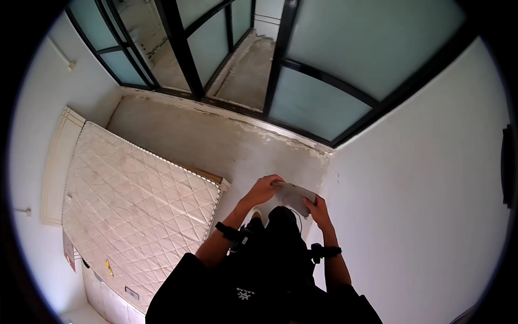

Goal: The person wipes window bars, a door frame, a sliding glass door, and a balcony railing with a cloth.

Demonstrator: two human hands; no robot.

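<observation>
cloth [294, 197], grey, spans the gap between both hands in front of the body, over the bare floor [210, 135] and to the right of the quilted mattress [135, 200]. the left hand [263, 189] has its grip closed on one end; the right hand [319, 210] pinches the other.

Place: bedroom, apparently in a home
Mattress [140, 205]: quilted, uncovered, against a pale headboard [55, 167]
Floor [162, 127]: bare, patchy, flaking near the partition [318, 105]
Partition panes: frosted, dark-framed
Wall [410, 178]: plain white
</observation>
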